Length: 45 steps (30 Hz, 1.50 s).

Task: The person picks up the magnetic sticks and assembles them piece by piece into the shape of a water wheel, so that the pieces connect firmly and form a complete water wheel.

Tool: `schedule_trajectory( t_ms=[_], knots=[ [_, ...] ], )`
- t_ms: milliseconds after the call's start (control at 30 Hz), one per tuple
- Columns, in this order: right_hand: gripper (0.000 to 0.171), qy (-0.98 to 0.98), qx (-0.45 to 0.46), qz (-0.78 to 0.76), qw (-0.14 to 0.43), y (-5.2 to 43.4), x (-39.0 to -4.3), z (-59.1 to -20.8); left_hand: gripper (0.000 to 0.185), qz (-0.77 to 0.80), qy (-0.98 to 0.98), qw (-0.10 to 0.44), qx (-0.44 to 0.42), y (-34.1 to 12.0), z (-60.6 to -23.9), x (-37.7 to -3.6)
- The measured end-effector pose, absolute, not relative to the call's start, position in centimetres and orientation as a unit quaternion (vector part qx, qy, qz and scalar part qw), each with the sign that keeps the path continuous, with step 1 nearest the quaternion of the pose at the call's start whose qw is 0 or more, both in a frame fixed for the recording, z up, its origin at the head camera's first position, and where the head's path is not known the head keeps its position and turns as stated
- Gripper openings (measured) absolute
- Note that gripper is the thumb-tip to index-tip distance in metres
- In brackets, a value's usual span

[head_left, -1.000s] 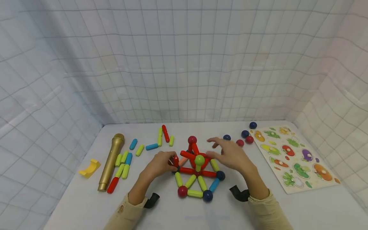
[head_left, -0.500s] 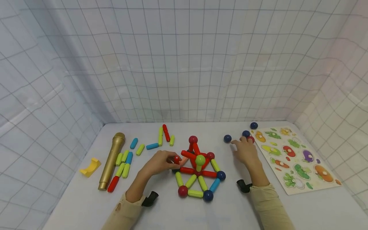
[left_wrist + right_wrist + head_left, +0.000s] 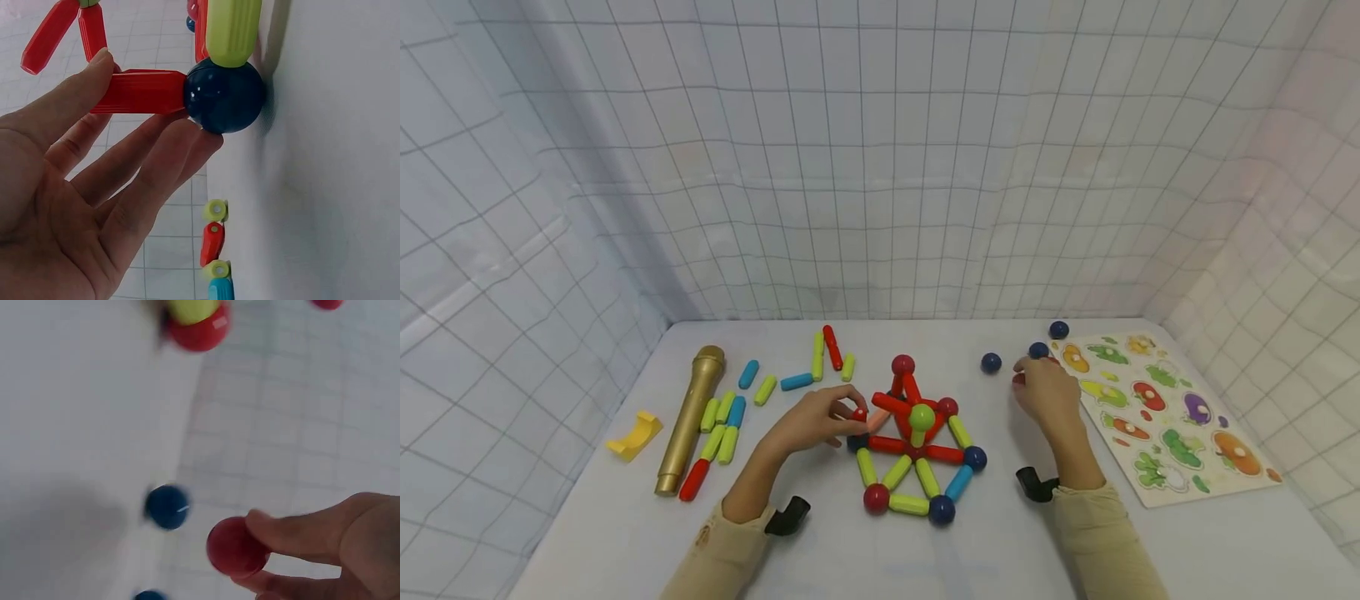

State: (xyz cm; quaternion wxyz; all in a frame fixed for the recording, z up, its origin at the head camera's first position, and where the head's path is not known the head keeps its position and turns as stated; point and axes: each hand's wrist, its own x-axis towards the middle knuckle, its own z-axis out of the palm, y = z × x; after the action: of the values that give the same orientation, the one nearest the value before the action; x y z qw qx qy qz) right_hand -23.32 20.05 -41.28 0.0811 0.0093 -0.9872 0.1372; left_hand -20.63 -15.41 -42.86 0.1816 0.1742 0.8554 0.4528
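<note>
My left hand [image 3: 812, 418] pinches a red magnetic rod [image 3: 147, 91] between thumb and fingers; one end of the rod meets a dark blue ball [image 3: 224, 95]. This ball is the left corner of a flat figure of rods and balls, from whose middle a green rod rises with a green ball [image 3: 922, 418] on top. One red rod [image 3: 891, 405] slants out beside it. In the right wrist view my thumb and fingers grip a red ball [image 3: 234, 547], raised off the table. My right hand [image 3: 1051, 392] is right of the figure, mostly hiding that ball in the head view.
Dark blue balls [image 3: 991, 362] lie around the right hand. A vegetable puzzle board [image 3: 1165, 417] is at the right. On the left are a gold microphone [image 3: 692, 421], a yellow curved piece [image 3: 636, 436] and several loose rods [image 3: 765, 390].
My right hand has gone from beside the figure to the balls at the right and taken a red ball. My left hand stays at the upright red rod, its fingers shifting slightly.
</note>
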Motion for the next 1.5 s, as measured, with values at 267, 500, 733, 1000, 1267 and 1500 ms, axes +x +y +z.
schedule_trajectory(
  t_ms=[267, 500, 733, 1000, 1267, 1500],
  knots=[
    [0.03, -0.903, 0.285, 0.246, 0.21, 10.0, -19.1, -34.8, 0.031, 0.447, 0.855, 0.161, 0.21, -16.0, -42.8, -20.9],
    [0.027, -0.908, 0.37, 0.153, 0.126, 4.7, -19.8, -35.6, 0.035, 0.469, 0.839, 0.161, 0.223, -15.9, -43.4, -21.1],
    [0.026, -0.907, 0.381, 0.148, 0.101, 3.8, -20.0, -37.0, 0.043, 0.472, 0.836, 0.159, 0.228, -16.0, -43.4, -20.7],
    [0.028, -0.917, 0.375, 0.111, 0.073, 3.5, -19.7, -36.7, 0.042, 0.464, 0.836, 0.149, 0.252, -16.3, -43.5, -21.0],
    [0.03, -0.919, 0.37, 0.131, 0.035, 3.6, -19.2, -36.5, 0.042, 0.464, 0.836, 0.155, 0.248, -16.2, -43.5, -21.0],
    [0.028, -0.909, 0.376, 0.179, 0.028, 3.7, -19.0, -36.7, 0.034, 0.47, 0.832, 0.14, 0.259, -16.2, -43.5, -20.9]
  ],
)
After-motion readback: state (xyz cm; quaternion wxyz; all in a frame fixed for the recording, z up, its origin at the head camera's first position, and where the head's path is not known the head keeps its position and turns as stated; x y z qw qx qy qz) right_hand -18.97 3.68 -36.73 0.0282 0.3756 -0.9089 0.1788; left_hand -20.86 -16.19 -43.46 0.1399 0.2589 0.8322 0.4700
